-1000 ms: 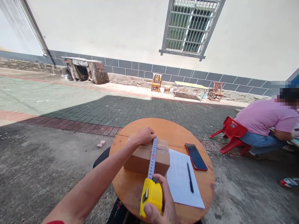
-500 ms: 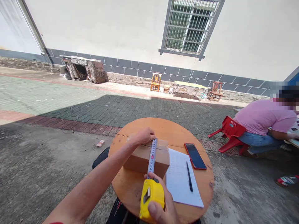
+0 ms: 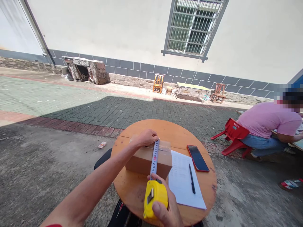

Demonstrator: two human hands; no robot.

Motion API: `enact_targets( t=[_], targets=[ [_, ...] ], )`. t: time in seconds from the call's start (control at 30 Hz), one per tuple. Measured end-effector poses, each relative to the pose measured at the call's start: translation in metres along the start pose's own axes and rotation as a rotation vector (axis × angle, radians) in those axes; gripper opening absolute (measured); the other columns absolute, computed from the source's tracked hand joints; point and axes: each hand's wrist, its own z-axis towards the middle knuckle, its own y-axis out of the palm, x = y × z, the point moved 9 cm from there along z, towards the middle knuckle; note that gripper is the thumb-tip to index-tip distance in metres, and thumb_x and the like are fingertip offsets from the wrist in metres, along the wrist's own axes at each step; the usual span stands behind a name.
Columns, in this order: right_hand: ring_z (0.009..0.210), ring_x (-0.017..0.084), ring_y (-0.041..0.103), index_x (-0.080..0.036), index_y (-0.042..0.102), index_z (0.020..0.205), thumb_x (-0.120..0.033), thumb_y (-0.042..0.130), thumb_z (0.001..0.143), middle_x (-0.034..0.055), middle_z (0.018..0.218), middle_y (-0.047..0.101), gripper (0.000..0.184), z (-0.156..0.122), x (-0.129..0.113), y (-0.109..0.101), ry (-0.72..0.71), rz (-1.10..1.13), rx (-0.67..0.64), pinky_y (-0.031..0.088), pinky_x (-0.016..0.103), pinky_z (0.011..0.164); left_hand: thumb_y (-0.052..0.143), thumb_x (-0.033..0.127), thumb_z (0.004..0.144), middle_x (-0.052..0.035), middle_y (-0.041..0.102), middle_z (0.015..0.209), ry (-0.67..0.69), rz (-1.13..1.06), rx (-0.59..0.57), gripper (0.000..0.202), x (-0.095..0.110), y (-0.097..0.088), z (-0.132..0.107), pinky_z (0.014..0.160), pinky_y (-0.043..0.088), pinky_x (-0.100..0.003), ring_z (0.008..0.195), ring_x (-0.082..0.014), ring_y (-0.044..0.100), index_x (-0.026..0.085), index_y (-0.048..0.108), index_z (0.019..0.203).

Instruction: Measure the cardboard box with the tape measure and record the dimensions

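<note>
A brown cardboard box (image 3: 146,160) with clear tape on top sits on a round wooden table (image 3: 132,197). My left hand (image 3: 148,138) pinches the free end of the tape measure's blade at the box's far edge. The white blade runs over the box top toward me and past its near edge. My right hand (image 3: 167,201) is wrapped round the yellow case of the tape measure (image 3: 155,198), close to the near side of the box. Printed sheets of paper (image 3: 182,184) lie to the right of the box, partly beside it, with a black pen (image 3: 192,178) on top.
A phone (image 3: 198,158) with a red edge lies on the table's right side. Further right, a person in a pink shirt (image 3: 267,118) sits on a red plastic chair (image 3: 236,130). A bottle (image 3: 291,183) lies on the ground. Chairs and a folding table (image 3: 193,86) stand by the wall.
My right hand and the tape measure's case have shifted very slightly up and to the right. My left hand stays at the far edge of the box.
</note>
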Motion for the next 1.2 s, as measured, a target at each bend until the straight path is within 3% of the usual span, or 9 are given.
enact_targets(
  t=[0.13, 0.27, 0.37, 0.47, 0.6, 0.73, 0.9, 1.1, 1.2],
  targets=[
    [0.113, 0.036, 0.06, -0.02, 0.059, 0.13, -0.075, 0.075, 0.053, 0.0148, 0.132, 0.062, 0.096, 0.0, -0.001, -0.001, -0.016, -0.025, -0.02, 0.042, 0.045, 0.098, 0.049, 0.031, 0.081, -0.0016, 0.065, 0.067, 0.003, 0.013, 0.078, 0.028, 0.005, -0.009, -0.008, 0.056, 0.04, -0.026, 0.063, -0.0166, 0.058, 0.015, 0.073, 0.083],
    [0.122, 0.037, 0.055, -0.02, 0.057, 0.131, -0.072, 0.078, 0.051, 0.0137, 0.136, 0.06, 0.098, -0.004, -0.004, -0.004, -0.014, 0.007, -0.027, 0.041, 0.043, 0.101, 0.049, 0.039, 0.086, -0.0101, 0.069, 0.105, 0.053, 0.026, 0.155, 0.043, 0.003, -0.026, -0.035, 0.082, 0.048, -0.031, 0.096, -0.0228, 0.063, 0.013, 0.066, 0.115],
    [0.122, 0.037, 0.055, -0.021, 0.057, 0.131, -0.072, 0.078, 0.05, 0.0122, 0.136, 0.061, 0.097, -0.008, -0.01, -0.008, -0.034, 0.023, -0.038, 0.044, 0.041, 0.1, 0.063, 0.054, 0.078, -0.0138, 0.05, 0.143, 0.142, 0.1, 0.06, 0.066, 0.0, -0.028, -0.059, 0.106, 0.039, -0.039, 0.131, -0.0302, 0.046, 0.018, 0.056, 0.133],
    [0.122, 0.037, 0.055, -0.022, 0.058, 0.131, -0.072, 0.077, 0.052, 0.0113, 0.133, 0.063, 0.096, -0.011, -0.015, -0.014, -0.054, 0.019, -0.045, 0.047, 0.04, 0.097, 0.076, 0.065, 0.061, -0.0179, 0.021, 0.16, 0.2, 0.334, -0.149, 0.105, -0.003, -0.013, -0.073, 0.116, 0.019, -0.055, 0.146, -0.0406, 0.017, 0.022, 0.038, 0.148],
    [0.123, 0.04, 0.055, -0.022, 0.059, 0.129, -0.069, 0.079, 0.052, 0.012, 0.134, 0.062, 0.093, -0.016, -0.022, -0.028, -0.07, 0.012, -0.019, 0.046, 0.043, 0.099, 0.08, 0.063, 0.052, -0.0222, 0.02, 0.159, 0.247, 0.539, -0.31, 0.118, -0.003, 0.005, -0.066, 0.115, 0.007, -0.062, 0.147, -0.0459, 0.009, 0.022, 0.031, 0.151],
    [0.125, 0.041, 0.053, -0.023, 0.063, 0.126, -0.068, 0.081, 0.048, 0.0122, 0.134, 0.063, 0.092, -0.023, -0.023, -0.045, -0.066, 0.041, 0.043, 0.043, 0.045, 0.103, 0.079, 0.059, 0.053, -0.0178, 0.043, 0.146, 0.262, 0.505, -0.352, 0.111, -0.002, 0.006, -0.047, 0.112, 0.021, -0.058, 0.134, -0.0425, 0.038, 0.024, 0.034, 0.149],
    [0.127, 0.041, 0.053, -0.022, 0.066, 0.122, -0.069, 0.083, 0.047, 0.0137, 0.129, 0.066, 0.09, -0.026, -0.02, -0.051, -0.07, 0.048, 0.044, 0.04, 0.047, 0.106, 0.08, 0.056, 0.053, -0.0096, 0.055, 0.138, 0.151, 0.315, -0.428, 0.103, -0.014, -0.016, -0.045, 0.106, 0.038, -0.041, 0.125, -0.0351, 0.05, 0.026, 0.044, 0.145],
    [0.121, 0.04, 0.058, -0.023, 0.072, 0.113, -0.064, 0.08, 0.061, 0.0127, 0.122, 0.07, 0.067, -0.021, -0.011, -0.044, 0.044, 0.075, 0.034, 0.046, 0.047, 0.099, 0.076, 0.054, 0.066, -0.0034, 0.073, 0.112, -0.035, -0.026, -0.661, 0.057, -0.029, -0.019, -0.059, 0.072, 0.054, -0.027, 0.091, -0.0249, 0.071, 0.031, 0.07, 0.117],
    [0.121, 0.04, 0.058, -0.022, 0.073, 0.111, -0.067, 0.079, 0.06, 0.0127, 0.12, 0.071, 0.068, -0.02, -0.008, -0.044, 0.073, 0.084, 0.036, 0.047, 0.047, 0.099, 0.069, 0.05, 0.072, -0.0051, 0.074, 0.108, -0.02, 0.008, -0.545, 0.044, -0.036, -0.019, -0.05, 0.079, 0.053, -0.029, 0.096, -0.0253, 0.069, 0.025, 0.073, 0.109]
  ],
)
